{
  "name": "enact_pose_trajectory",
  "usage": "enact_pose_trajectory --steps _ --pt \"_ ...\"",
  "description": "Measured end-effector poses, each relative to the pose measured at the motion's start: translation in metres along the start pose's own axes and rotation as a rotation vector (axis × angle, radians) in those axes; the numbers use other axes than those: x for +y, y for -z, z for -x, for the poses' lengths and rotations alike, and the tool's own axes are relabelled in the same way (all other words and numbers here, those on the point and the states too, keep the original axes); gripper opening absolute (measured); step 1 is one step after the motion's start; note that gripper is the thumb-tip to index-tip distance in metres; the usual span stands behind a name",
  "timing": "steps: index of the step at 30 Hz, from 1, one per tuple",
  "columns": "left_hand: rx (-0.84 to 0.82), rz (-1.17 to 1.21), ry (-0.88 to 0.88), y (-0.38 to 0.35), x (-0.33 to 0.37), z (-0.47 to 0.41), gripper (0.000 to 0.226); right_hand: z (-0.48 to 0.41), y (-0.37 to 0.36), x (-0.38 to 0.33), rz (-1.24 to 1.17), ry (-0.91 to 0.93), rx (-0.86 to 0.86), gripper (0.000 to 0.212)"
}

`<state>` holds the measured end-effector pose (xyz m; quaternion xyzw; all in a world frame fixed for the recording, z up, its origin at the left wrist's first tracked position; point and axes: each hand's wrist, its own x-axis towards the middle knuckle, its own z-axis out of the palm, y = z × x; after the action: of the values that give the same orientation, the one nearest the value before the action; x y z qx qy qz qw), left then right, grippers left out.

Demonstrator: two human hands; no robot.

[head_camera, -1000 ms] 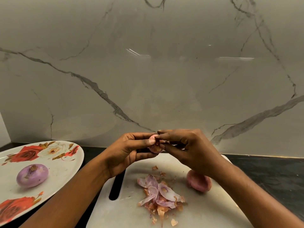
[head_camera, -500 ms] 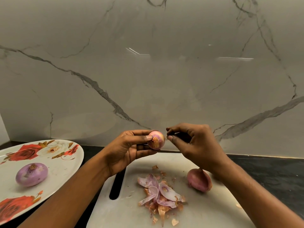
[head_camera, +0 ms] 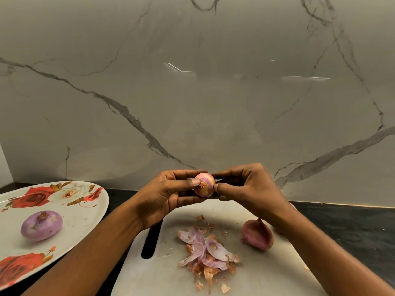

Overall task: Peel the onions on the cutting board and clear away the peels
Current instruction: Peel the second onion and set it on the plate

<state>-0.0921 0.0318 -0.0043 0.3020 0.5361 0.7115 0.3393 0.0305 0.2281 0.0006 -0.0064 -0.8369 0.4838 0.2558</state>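
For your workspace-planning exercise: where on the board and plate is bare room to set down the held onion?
Bare plate right of the peeled onion; bare board in front, right of the peels. Crowded: board centre, peels beside the unpeeled onion.

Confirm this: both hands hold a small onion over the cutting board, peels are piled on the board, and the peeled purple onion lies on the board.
Wrong in one respect: in the head view the peeled purple onion lies on the floral plate, left of the cutting board. The rest holds.
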Motion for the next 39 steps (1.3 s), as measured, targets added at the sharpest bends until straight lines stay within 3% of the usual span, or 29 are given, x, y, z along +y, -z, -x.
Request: enact_pose_trajectory --steps 11,30,34,39 --pt "0.023 0.01 -0.002 0.0012 -0.0008 -0.0025 0.037 0.0026 -0.0005 -0.0074 -0.103 -0.063 -0.079 0.038" --pt "0.014 0.044 -0.01 0.0007 0.0019 -0.0012 0.044 0.0006 -0.0051 -0.0025 -0.108 -0.007 0.021 0.032" --pt "0.014 0.058 0.005 0.0002 0.0019 -0.001 0.044 -0.0016 -0.0048 0.0001 -0.118 -0.021 0.005 0.022" --pt "0.033 0.046 -0.007 0.0003 0.0009 -0.0019 0.047 0.0017 -0.0039 0.0015 -0.029 0.041 0.03 0.029"
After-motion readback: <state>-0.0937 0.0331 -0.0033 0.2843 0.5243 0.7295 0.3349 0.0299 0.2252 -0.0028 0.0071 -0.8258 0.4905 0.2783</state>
